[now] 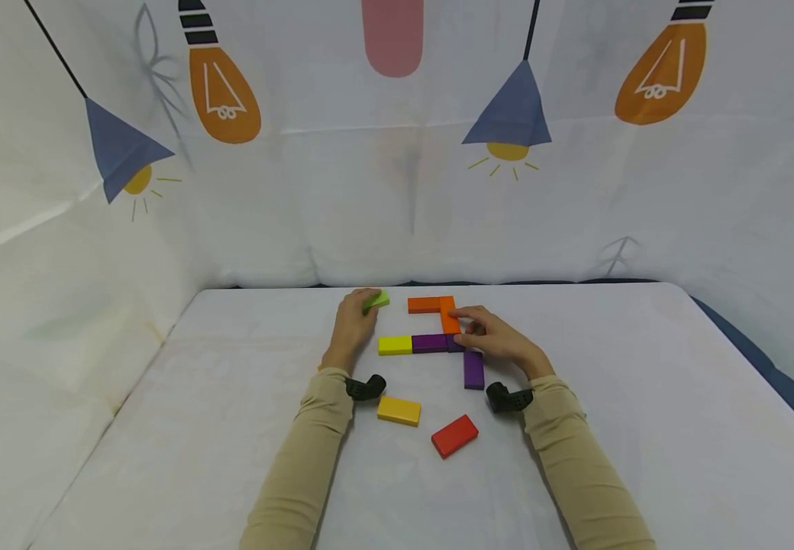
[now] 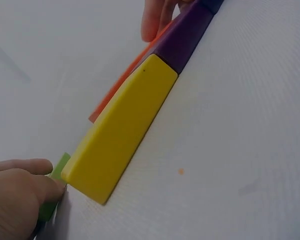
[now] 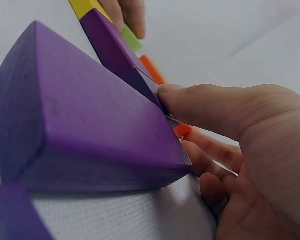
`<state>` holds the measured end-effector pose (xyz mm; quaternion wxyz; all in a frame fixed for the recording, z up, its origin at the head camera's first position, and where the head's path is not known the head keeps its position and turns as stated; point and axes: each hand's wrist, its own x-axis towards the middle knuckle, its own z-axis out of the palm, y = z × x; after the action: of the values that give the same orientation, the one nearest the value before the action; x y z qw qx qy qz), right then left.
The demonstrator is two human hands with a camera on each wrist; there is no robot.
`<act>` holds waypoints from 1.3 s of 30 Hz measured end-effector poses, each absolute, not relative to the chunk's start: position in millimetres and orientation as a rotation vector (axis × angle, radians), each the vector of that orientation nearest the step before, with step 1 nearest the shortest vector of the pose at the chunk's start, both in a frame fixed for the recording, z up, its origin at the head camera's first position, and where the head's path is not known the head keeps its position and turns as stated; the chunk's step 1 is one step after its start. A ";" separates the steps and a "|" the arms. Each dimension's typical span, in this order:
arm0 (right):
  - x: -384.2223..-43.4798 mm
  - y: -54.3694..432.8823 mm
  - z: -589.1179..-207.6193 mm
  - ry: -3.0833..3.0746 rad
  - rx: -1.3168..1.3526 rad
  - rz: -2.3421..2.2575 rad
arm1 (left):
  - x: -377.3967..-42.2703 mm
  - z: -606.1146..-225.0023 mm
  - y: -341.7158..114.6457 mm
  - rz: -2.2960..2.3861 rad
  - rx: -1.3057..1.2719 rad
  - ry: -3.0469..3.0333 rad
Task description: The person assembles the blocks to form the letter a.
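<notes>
My left hand (image 1: 352, 325) pinches a light green block (image 1: 379, 299) near the far side of the table. My right hand (image 1: 500, 340) is bent over the end of a block row, thumb on the dark purple block (image 3: 140, 84). Its index fingertip reaches an upright-lying orange block (image 1: 448, 309). A second orange block (image 1: 423, 305) meets that one at a corner. The row continues left with a purple block (image 1: 429, 344) and a yellow block (image 1: 395, 346). Another purple block (image 1: 474, 371) lies crosswise below the row's right end, by my right wrist.
Nearer to me lie a deeper yellow block (image 1: 399, 411) beside my left wrist and a red block (image 1: 455, 436) between my forearms. All rest on the white table (image 1: 198, 443). A printed cloth wall (image 1: 342, 214) stands behind the far edge.
</notes>
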<state>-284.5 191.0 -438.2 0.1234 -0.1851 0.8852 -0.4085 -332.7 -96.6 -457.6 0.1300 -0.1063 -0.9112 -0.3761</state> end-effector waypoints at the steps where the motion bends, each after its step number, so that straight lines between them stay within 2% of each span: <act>1: -284.5 191.0 -438.2 2.582 -0.539 -1.190 | -332.3 -457.4 -96.5 -1.093 -0.307 -2.645; 21: -285.1 191.3 -437.6 2.578 -0.549 -1.204 | -331.2 -457.1 -98.0 -1.220 -0.414 -2.561; 39: -284.1 191.9 -439.4 2.602 -0.552 -1.186 | -327.5 -457.8 -96.2 -1.313 -0.394 -2.603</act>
<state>-284.1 191.9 -439.4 0.1145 -0.1882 0.8876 -0.4045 -327.5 -96.2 -457.8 0.0997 -0.1332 -0.8803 -0.4442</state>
